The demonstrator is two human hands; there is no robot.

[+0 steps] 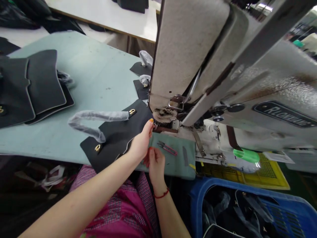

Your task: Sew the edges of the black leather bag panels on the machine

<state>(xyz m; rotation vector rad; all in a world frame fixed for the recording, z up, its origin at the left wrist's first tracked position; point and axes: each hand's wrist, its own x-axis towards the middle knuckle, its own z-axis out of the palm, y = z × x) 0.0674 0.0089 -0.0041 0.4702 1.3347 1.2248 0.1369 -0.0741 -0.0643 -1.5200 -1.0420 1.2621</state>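
The left hand (pixel 141 144) has its fingertips on the edge of a black bag panel (pixel 116 140), right beside the presser foot (pixel 165 125) of a sewing machine (pixel 223 86), though whether it pinches or only presses I cannot tell. The right hand (pixel 156 165) sits just below, fingers curled toward the same edge, its grip hidden too. The panel lies mostly on a pale green table (pixel 99 76), which seems to carry its weight while the hands keep the edge at the foot. A plastic-wrapped handle (pixel 96 120) rests on it, beside a gold clasp (pixel 97 148). Thread snips (pixel 166 147) lie within easy reach on a green mat (pixel 184 167); more panels (pixel 37 86) are stacked at left, and a blue crate (pixel 210 182) stands below.
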